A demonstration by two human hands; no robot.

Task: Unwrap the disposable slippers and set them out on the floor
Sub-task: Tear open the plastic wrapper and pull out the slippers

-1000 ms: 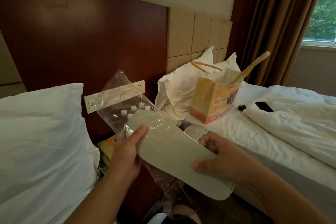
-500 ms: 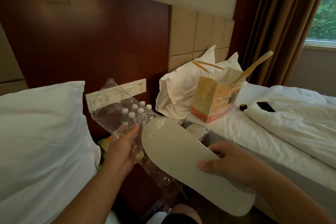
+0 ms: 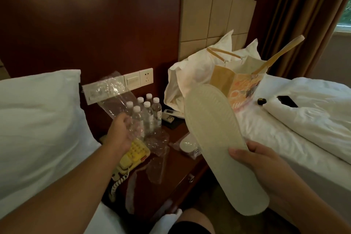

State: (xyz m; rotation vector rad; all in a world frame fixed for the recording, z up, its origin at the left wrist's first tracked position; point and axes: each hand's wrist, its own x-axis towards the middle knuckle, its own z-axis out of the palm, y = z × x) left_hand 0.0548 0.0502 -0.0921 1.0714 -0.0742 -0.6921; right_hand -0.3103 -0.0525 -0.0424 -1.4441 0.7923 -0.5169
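Observation:
My right hand grips the pale disposable slippers near the heel end, the ribbed sole facing me and the toe tilted up toward the paper bag. They are out of the wrapper; I cannot tell whether one or two are stacked. My left hand holds the clear plastic wrapper over the nightstand, its crinkled sheet rising in front of the wall switch panel. The two hands are well apart.
A dark wooden nightstand between two white beds carries several water bottles, a yellow telephone, more clear plastic and a remote. A paper bag stands on the right bed. My knee is at the bottom.
The slippers came fully out of the wrapper. My right hand carried them right and tilted them up, while my left hand drew the empty wrapper left over the nightstand.

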